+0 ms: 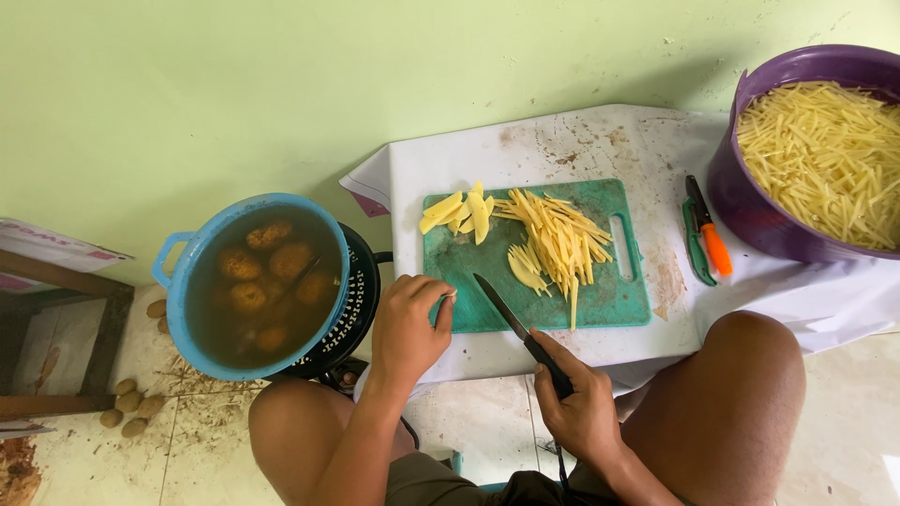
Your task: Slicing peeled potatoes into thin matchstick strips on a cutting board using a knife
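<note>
Right hand (pixel 583 412) fist closed on knife (pixel 511 321) handle, blade over green cutting board (pixel 600 305). Left hand (pixel 408 328) fingers curled at board's near-left edge, apparently empty. Potato strips (pixel 560 245) mid-board: light, wet, likely slippery; pinch gently.

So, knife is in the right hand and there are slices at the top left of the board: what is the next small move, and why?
Probably reach the left hand, now at the green cutting board's near left edge, to the uncut potato slices and draw a few toward the knife. The right hand holds the blade free over bare board, and the cut sticks lie just beyond it.
</note>
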